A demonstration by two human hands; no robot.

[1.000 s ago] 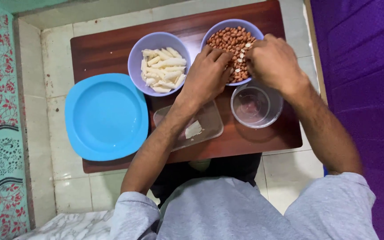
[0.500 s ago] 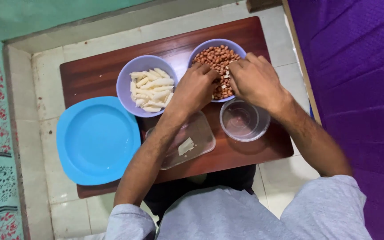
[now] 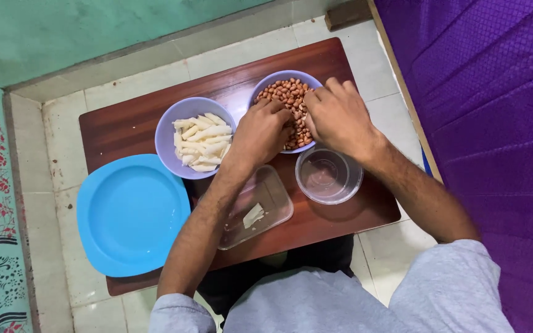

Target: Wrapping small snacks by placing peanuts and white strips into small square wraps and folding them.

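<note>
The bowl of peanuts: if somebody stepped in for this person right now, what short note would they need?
Left hand and right hand: both over the bowl of peanuts, fingers bent among the nuts; grip unclear.
Bowl of pale sticks sits left of it.
Round clear cup: empty.
Clear rectangular tray: holds one pale piece.
Blue plate: bare.
No peanuts have been moved out.

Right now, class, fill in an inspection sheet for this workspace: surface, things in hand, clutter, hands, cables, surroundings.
Surface: low brown wooden table on pale floor tiles.
Things in hand: purple bowl of peanuts.
Clutter: purple bowl of pale sticks; blue plate; clear round cup; clear rectangular tray holding one pale piece.
Hands: left hand and right hand both over the peanuts; grip unclear.
Cables: nothing seen.
Surroundings: green wall, purple cloth, patterned mat.
</note>
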